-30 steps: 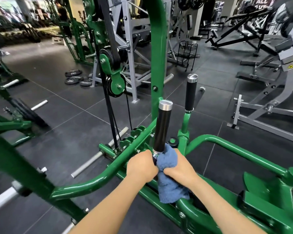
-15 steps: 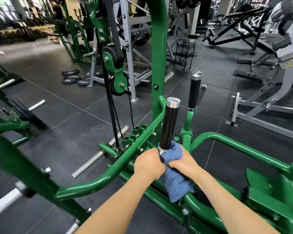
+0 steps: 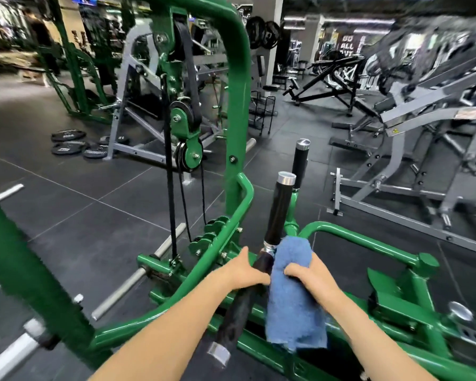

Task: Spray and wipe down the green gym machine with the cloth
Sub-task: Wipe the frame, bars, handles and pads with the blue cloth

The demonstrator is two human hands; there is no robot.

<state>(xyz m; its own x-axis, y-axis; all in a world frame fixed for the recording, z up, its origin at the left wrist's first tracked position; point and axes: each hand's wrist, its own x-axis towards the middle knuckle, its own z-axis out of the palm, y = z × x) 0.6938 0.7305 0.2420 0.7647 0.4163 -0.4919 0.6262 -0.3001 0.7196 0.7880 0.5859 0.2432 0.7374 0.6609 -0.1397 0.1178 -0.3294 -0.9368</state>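
Note:
The green gym machine (image 3: 234, 111) fills the middle of the view, with a tall post, pulleys and curved rails. Two black upright handles with silver caps rise from its frame; the nearer handle (image 3: 279, 210) stands just above my hands. My left hand (image 3: 243, 270) is wrapped around a black grip bar (image 3: 238, 312) that runs down toward me. My right hand (image 3: 309, 279) clutches a blue cloth (image 3: 293, 303), pressed beside the base of the nearer handle; the cloth hangs down over the green rail. No spray bottle is visible.
Grey machines (image 3: 412, 160) stand to the right, close to the green frame. Black weight plates (image 3: 69, 145) lie on the dark tiled floor at the left. A chrome bar (image 3: 138, 273) juts out low on the left. Another green frame (image 3: 19, 270) crosses the near left.
The view has lifted and moved closer. My left hand has slid from the base of the upright handle onto the black grip bar below it. The cloth stays by the handle base.

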